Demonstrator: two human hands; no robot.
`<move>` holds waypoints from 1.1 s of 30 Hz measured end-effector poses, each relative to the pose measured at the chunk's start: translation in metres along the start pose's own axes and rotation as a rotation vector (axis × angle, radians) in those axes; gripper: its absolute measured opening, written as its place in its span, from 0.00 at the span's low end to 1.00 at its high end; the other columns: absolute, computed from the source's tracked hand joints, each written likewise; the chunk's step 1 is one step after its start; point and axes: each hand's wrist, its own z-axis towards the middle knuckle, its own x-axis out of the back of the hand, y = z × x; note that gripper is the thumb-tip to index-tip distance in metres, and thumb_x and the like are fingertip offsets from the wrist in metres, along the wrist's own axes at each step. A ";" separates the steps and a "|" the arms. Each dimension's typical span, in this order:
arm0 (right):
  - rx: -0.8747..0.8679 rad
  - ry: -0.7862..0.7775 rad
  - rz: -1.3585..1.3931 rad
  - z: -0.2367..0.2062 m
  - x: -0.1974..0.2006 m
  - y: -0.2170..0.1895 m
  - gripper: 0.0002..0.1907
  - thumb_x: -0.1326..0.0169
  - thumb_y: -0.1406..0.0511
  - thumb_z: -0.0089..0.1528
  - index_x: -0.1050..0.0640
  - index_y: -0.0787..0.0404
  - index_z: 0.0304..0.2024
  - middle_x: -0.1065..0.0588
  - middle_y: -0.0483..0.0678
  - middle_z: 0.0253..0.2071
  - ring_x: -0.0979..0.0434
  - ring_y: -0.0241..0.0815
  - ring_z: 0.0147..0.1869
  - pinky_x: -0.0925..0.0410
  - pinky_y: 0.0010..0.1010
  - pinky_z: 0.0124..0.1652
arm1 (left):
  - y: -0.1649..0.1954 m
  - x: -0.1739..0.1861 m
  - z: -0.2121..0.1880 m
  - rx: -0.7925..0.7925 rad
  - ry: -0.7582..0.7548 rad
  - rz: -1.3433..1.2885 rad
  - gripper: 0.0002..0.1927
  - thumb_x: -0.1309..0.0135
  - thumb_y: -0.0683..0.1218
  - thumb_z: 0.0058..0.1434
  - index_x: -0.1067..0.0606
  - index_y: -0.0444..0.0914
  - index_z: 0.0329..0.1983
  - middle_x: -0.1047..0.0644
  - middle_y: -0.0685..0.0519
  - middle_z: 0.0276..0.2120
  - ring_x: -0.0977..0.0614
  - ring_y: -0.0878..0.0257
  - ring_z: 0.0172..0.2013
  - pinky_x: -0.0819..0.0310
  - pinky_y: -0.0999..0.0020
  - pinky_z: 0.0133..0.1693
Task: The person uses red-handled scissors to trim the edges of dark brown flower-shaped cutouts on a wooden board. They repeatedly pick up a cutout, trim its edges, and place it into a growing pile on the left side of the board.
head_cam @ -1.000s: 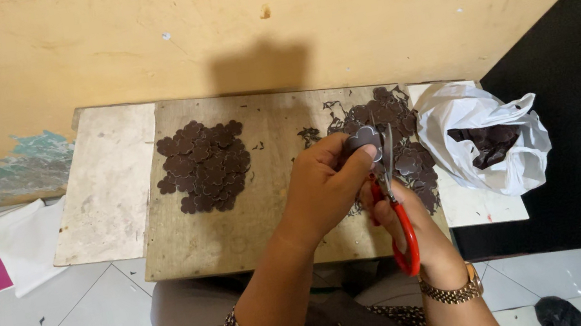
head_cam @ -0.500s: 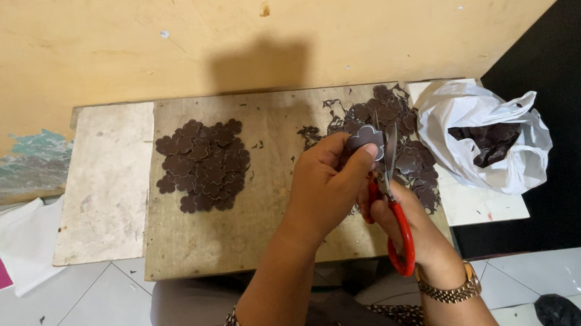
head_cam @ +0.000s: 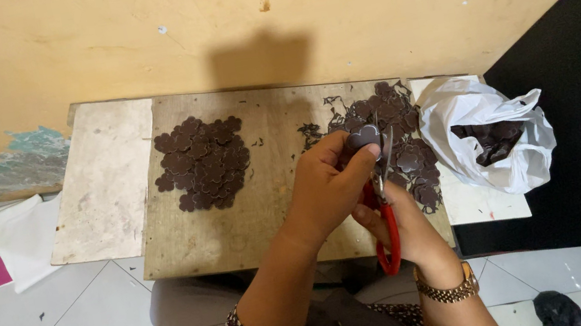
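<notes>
Over the wooden board (head_cam: 238,228), your left hand (head_cam: 327,188) pinches a dark flower-shaped piece (head_cam: 363,136) while your right hand (head_cam: 405,226) grips red-handled scissors (head_cam: 383,202); blades risk nicking your thumb, so close.

A small dark-brown flower-shaped piece (head_cam: 364,136) sat pinched in the left hand (head_cam: 327,188), raised above the wooden board (head_cam: 238,228). Red-handled scissors (head_cam: 384,206) — gripped by the right hand (head_cam: 397,228) — pointed upward, blades meeting the piece's edge; whether they were parted could not be told.
</notes>
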 end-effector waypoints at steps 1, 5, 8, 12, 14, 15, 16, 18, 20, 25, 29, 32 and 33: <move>0.002 0.002 -0.005 0.000 -0.001 -0.002 0.15 0.44 0.61 0.66 0.26 0.64 0.49 0.26 0.43 0.36 0.30 0.32 0.39 0.32 0.27 0.39 | 0.000 0.000 0.000 0.003 0.003 0.002 0.09 0.41 0.45 0.65 0.24 0.35 0.33 0.26 0.60 0.25 0.29 0.76 0.27 0.33 0.77 0.29; -0.001 -0.018 0.012 0.002 -0.002 -0.005 0.17 0.44 0.59 0.66 0.26 0.65 0.51 0.23 0.43 0.39 0.27 0.32 0.41 0.30 0.27 0.41 | -0.002 0.002 0.001 0.017 -0.007 -0.017 0.08 0.42 0.45 0.65 0.24 0.35 0.34 0.25 0.60 0.25 0.28 0.75 0.27 0.33 0.77 0.29; 0.021 -0.036 0.052 0.004 -0.003 -0.003 0.18 0.45 0.59 0.66 0.26 0.65 0.52 0.24 0.43 0.40 0.28 0.32 0.42 0.31 0.27 0.43 | -0.003 0.003 0.001 0.020 -0.003 -0.026 0.08 0.42 0.45 0.65 0.24 0.35 0.34 0.25 0.60 0.25 0.28 0.75 0.27 0.33 0.77 0.29; -0.001 -0.033 0.045 0.003 -0.001 0.005 0.17 0.44 0.59 0.65 0.26 0.65 0.50 0.26 0.44 0.37 0.31 0.34 0.39 0.32 0.28 0.40 | -0.001 0.003 0.004 0.013 0.002 -0.021 0.07 0.43 0.45 0.65 0.23 0.35 0.36 0.24 0.60 0.26 0.26 0.75 0.28 0.31 0.76 0.31; 0.030 -0.039 0.054 0.002 0.001 0.008 0.19 0.45 0.57 0.65 0.26 0.65 0.50 0.26 0.43 0.38 0.31 0.34 0.40 0.32 0.27 0.40 | 0.001 0.003 0.005 0.027 0.003 -0.029 0.07 0.43 0.45 0.65 0.22 0.35 0.37 0.23 0.59 0.26 0.26 0.75 0.28 0.30 0.76 0.31; 0.038 -0.056 0.111 0.001 0.002 0.009 0.20 0.45 0.56 0.66 0.26 0.66 0.49 0.27 0.44 0.37 0.31 0.35 0.40 0.33 0.28 0.41 | 0.002 0.003 0.005 0.039 0.007 -0.027 0.08 0.43 0.46 0.65 0.22 0.35 0.36 0.23 0.59 0.26 0.26 0.75 0.28 0.30 0.76 0.30; 0.046 -0.074 0.168 0.001 0.004 0.010 0.20 0.46 0.54 0.67 0.26 0.66 0.48 0.27 0.45 0.37 0.31 0.36 0.40 0.33 0.28 0.41 | 0.003 0.003 0.005 0.049 0.012 -0.025 0.08 0.43 0.46 0.65 0.22 0.35 0.36 0.23 0.59 0.25 0.26 0.74 0.27 0.31 0.76 0.30; 0.073 -0.100 0.234 0.001 0.005 0.010 0.23 0.47 0.52 0.68 0.27 0.67 0.48 0.27 0.46 0.38 0.30 0.37 0.42 0.33 0.29 0.43 | 0.006 0.002 0.004 0.140 0.003 -0.095 0.08 0.44 0.46 0.64 0.23 0.35 0.36 0.24 0.58 0.23 0.28 0.72 0.23 0.33 0.74 0.25; 0.109 -0.116 0.251 0.001 0.006 0.010 0.26 0.48 0.49 0.67 0.28 0.66 0.50 0.26 0.47 0.41 0.28 0.38 0.44 0.31 0.30 0.46 | 0.008 0.001 0.004 0.130 -0.008 -0.110 0.08 0.44 0.46 0.65 0.23 0.35 0.36 0.24 0.58 0.24 0.28 0.72 0.23 0.33 0.74 0.25; 0.146 -0.119 0.223 0.001 0.007 0.005 0.27 0.51 0.47 0.69 0.27 0.66 0.50 0.27 0.47 0.41 0.29 0.38 0.45 0.33 0.30 0.46 | 0.013 0.000 0.001 -0.011 -0.013 -0.008 0.08 0.43 0.46 0.67 0.23 0.35 0.37 0.24 0.58 0.25 0.27 0.74 0.26 0.32 0.76 0.29; 0.142 -0.095 0.201 0.002 0.006 -0.001 0.28 0.49 0.47 0.69 0.26 0.67 0.48 0.27 0.48 0.41 0.29 0.38 0.45 0.32 0.31 0.46 | 0.021 -0.003 -0.003 -0.052 0.021 0.128 0.09 0.43 0.46 0.66 0.24 0.35 0.36 0.23 0.57 0.24 0.24 0.73 0.25 0.30 0.75 0.28; 0.104 -0.071 0.270 0.001 0.003 -0.006 0.30 0.49 0.45 0.67 0.29 0.66 0.52 0.27 0.46 0.43 0.30 0.38 0.45 0.33 0.30 0.46 | 0.028 -0.004 -0.007 -0.095 0.052 0.218 0.09 0.43 0.46 0.66 0.23 0.35 0.36 0.23 0.57 0.24 0.23 0.72 0.24 0.29 0.75 0.28; 0.115 -0.064 0.258 0.001 0.002 -0.008 0.31 0.50 0.44 0.67 0.28 0.66 0.51 0.28 0.46 0.41 0.31 0.37 0.43 0.34 0.30 0.44 | 0.030 -0.004 -0.007 -0.104 0.057 0.231 0.09 0.43 0.46 0.66 0.23 0.35 0.36 0.23 0.56 0.24 0.23 0.72 0.24 0.29 0.75 0.28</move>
